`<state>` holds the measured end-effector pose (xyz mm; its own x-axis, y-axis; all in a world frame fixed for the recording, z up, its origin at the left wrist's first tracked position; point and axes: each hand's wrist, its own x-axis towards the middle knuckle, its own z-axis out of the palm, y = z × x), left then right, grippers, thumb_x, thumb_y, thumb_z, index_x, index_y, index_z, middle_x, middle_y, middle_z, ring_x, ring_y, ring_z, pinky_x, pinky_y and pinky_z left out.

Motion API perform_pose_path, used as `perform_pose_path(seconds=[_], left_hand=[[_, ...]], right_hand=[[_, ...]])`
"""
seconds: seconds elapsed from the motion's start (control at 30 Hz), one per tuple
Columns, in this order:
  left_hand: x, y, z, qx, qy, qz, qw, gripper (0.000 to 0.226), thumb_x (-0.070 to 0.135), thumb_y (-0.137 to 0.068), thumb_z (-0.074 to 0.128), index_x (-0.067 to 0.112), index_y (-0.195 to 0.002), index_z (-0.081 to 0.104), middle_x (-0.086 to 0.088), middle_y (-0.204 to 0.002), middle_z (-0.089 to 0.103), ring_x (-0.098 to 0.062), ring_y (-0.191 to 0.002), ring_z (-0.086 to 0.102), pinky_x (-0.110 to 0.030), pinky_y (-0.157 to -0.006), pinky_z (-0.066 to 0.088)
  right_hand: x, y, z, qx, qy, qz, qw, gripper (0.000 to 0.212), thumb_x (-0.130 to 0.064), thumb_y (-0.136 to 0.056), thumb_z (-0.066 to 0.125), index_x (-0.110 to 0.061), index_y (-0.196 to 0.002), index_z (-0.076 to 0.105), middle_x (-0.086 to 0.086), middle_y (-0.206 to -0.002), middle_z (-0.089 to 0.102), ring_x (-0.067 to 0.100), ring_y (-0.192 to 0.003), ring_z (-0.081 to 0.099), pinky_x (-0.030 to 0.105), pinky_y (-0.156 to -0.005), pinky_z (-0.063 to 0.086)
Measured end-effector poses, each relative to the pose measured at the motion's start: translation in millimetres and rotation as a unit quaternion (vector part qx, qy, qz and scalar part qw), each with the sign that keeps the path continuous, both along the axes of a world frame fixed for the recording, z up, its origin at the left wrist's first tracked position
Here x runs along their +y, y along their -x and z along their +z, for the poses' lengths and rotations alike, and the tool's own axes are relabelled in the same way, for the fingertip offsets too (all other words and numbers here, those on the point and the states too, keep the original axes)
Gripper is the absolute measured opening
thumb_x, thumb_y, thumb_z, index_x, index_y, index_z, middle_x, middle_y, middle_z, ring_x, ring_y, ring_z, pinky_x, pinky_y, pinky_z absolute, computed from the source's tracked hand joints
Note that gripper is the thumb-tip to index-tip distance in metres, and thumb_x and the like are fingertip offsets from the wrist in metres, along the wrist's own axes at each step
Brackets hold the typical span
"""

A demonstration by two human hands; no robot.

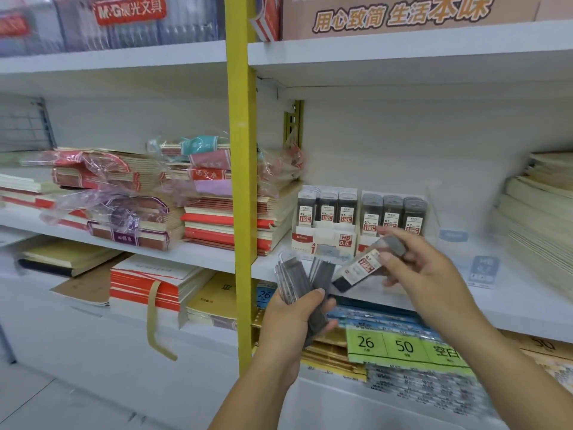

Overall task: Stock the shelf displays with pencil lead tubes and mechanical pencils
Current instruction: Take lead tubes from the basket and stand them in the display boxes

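My left hand grips a fanned bundle of several dark pencil lead tubes in front of the shelf edge. My right hand pinches a single lead tube with a white and red label, tilted, just below the displays. On the middle shelf stand two white display boxes: the 0.5 display holds three rows of tubes, and the 0.7 display to its right holds three tubes in front. No mechanical pencils are visible.
A yellow shelf upright stands left of the displays. Stacks of wrapped notebooks fill the shelf to the left, cream paper stacks the far right. Flat blue labels lie on the shelf. Green price tags sit below.
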<state>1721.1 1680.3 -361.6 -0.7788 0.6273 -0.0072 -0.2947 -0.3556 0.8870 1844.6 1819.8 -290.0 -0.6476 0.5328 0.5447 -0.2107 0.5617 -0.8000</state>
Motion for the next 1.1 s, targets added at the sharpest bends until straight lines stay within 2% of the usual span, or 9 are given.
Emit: perform_pose_path(seconds=[0.17,0.27,0.37,0.53,0.67,0.8,0.9,1.0,1.1], left_hand=[[5,23,13,0.031,-0.023,0.022,0.999,0.021,0.011,-0.093,0.069,0.009,-0.115,0.069,-0.012,-0.096,0.079,-0.023,-0.087,0.078,-0.03,-0.061,0.062],[14,29,17,0.04,-0.028,0.018,0.999,0.022,0.013,-0.093,0.07,0.014,-0.115,0.069,-0.009,-0.097,0.079,-0.022,-0.089,0.078,-0.031,-0.064,0.062],[22,29,18,0.031,-0.042,0.01,0.999,0.017,0.013,-0.093,0.07,0.018,-0.109,0.07,-0.005,-0.097,0.08,-0.021,-0.088,0.078,-0.03,-0.063,0.062],[27,36,21,0.032,-0.044,0.011,0.998,0.018,0.013,-0.093,0.069,0.017,-0.111,0.068,-0.005,-0.094,0.08,-0.021,-0.083,0.078,-0.029,-0.057,0.061],[25,36,22,0.05,-0.038,-0.006,0.998,0.022,0.012,-0.093,0.068,0.02,-0.113,0.066,-0.003,-0.096,0.08,-0.02,-0.087,0.078,-0.03,-0.059,0.062],[24,29,22,0.053,-0.046,-0.03,0.997,0.024,0.013,-0.093,0.068,0.018,-0.117,0.065,-0.005,-0.101,0.08,-0.022,-0.094,0.077,-0.032,-0.063,0.062],[24,18,25,0.061,-0.043,-0.055,0.996,0.023,0.014,-0.093,0.069,0.017,-0.115,0.065,-0.005,-0.102,0.079,-0.022,-0.096,0.077,-0.034,-0.066,0.063],[22,6,30,0.079,-0.042,-0.082,0.993,0.021,0.013,-0.093,0.069,0.017,-0.114,0.067,-0.009,-0.103,0.079,-0.025,-0.099,0.076,-0.035,-0.068,0.063],[19,1,38,0.088,-0.033,-0.126,0.988,0.032,0.014,-0.09,0.073,0.012,-0.121,0.064,-0.012,-0.11,0.077,-0.027,-0.104,0.074,-0.036,-0.069,0.062]], right_hand=[[35,15,68,0.022,-0.141,-0.098,0.985,0.025,-0.025,-0.09,0.063,-0.042,-0.093,0.046,-0.009,-0.085,0.072,0.001,-0.075,0.069,0.026,-0.063,0.055],[58,27,91,-0.032,-0.236,-0.149,0.96,0.033,-0.022,-0.089,0.068,-0.045,-0.092,0.045,-0.016,-0.087,0.066,-0.006,-0.074,0.065,0.014,-0.059,0.047],[73,40,94,-0.095,-0.267,-0.14,0.949,0.028,-0.023,-0.087,0.069,-0.044,-0.09,0.05,-0.016,-0.092,0.064,-0.007,-0.072,0.065,0.009,-0.05,0.046],[83,56,87,-0.146,-0.295,-0.126,0.936,0.021,-0.029,-0.084,0.072,-0.043,-0.089,0.057,-0.016,-0.087,0.064,-0.001,-0.078,0.061,0.021,-0.066,0.048],[82,65,73,-0.186,-0.366,-0.181,0.894,0.022,-0.035,-0.089,0.065,-0.031,-0.11,0.069,-0.009,-0.097,0.059,0.007,-0.083,0.053,0.024,-0.071,0.041],[71,62,58,-0.184,-0.436,-0.267,0.839,0.037,-0.032,-0.096,0.055,-0.022,-0.132,0.059,-0.003,-0.102,0.048,0.011,-0.093,0.041,0.027,-0.076,0.035],[47,48,45,-0.083,-0.352,-0.204,0.91,0.034,-0.025,-0.097,0.052,-0.02,-0.129,0.061,-0.007,-0.099,0.05,0.0,-0.088,0.044,0.015,-0.079,0.034],[19,32,28,-0.063,-0.158,-0.037,0.985,0.031,-0.034,-0.095,0.055,-0.037,-0.126,0.061,-0.015,-0.101,0.065,-0.004,-0.089,0.059,0.008,-0.075,0.044],[8,22,20,-0.04,-0.019,0.069,0.997,0.029,-0.018,-0.095,0.059,-0.032,-0.12,0.062,-0.011,-0.092,0.073,-0.003,-0.072,0.065,0.011,-0.058,0.048]])
